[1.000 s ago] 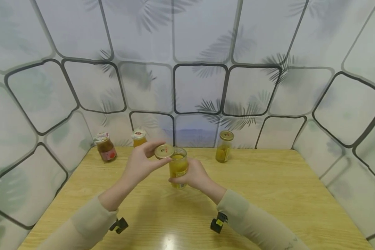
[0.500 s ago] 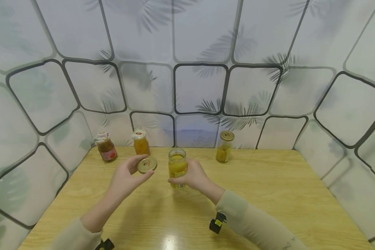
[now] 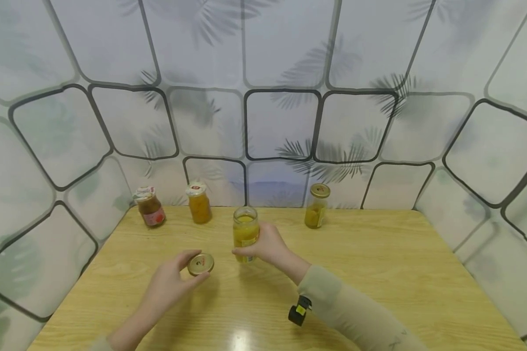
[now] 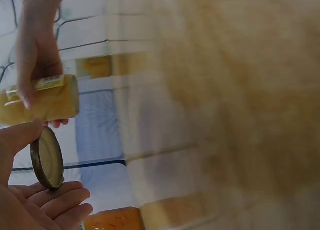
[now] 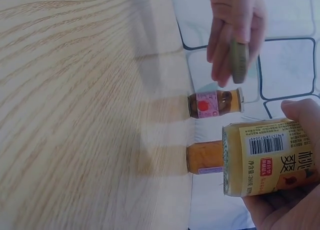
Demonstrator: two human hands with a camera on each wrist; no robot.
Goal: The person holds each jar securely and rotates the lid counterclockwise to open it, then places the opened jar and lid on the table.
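Observation:
Between thumb and fingers, my left hand (image 3: 169, 278) pinches a round gold lid (image 3: 200, 263) by its rim, above the table left of centre. The left wrist view shows the pale inner face of the lid (image 4: 48, 157). My right hand (image 3: 270, 246) grips an uncapped glass jar (image 3: 246, 229) of yellow fruit, fingers wrapped around its side. A yellow label with a barcode shows on the jar (image 5: 265, 157) in the right wrist view, where its base appears held off the table. The lid and the jar are apart.
At the back left stand a jar with a pink label (image 3: 151, 209) and a jar of orange fruit (image 3: 199, 204). A gold-capped jar (image 3: 317, 207) stands at the back right. The wooden table (image 3: 377, 273) meets patterned walls on its sides.
My left hand has carried the lid off the jar's mouth, leftward and down toward the table. My right hand still holds the jar, shifted slightly left.

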